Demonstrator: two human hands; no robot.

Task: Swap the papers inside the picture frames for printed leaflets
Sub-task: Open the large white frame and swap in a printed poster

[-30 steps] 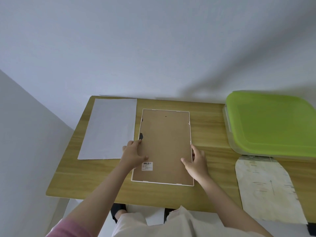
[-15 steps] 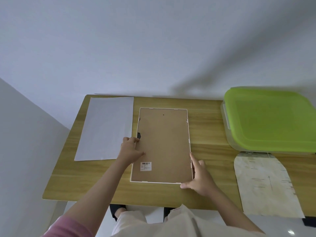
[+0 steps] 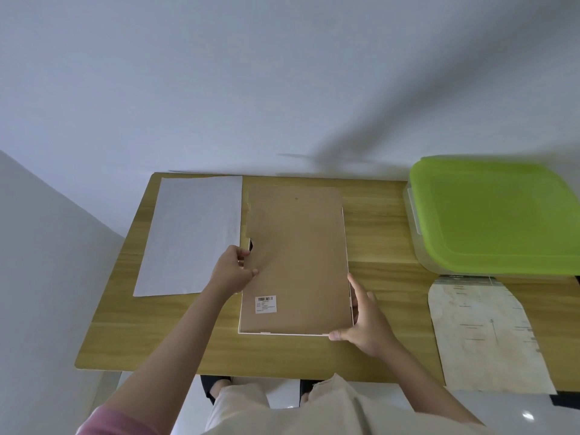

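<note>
Head view, items by size. Wooden table [image 3: 376, 233]. Picture frame [image 3: 346, 246], face down at centre, long axis running away from me. Brown backing board [image 3: 298, 262], left edge lifting, blurred. My right hand [image 3: 364, 318], fingers straight, braces the frame's near right corner. My left hand [image 3: 232, 271], nearer the board's lifting edge, pinches it mid-length.
</note>
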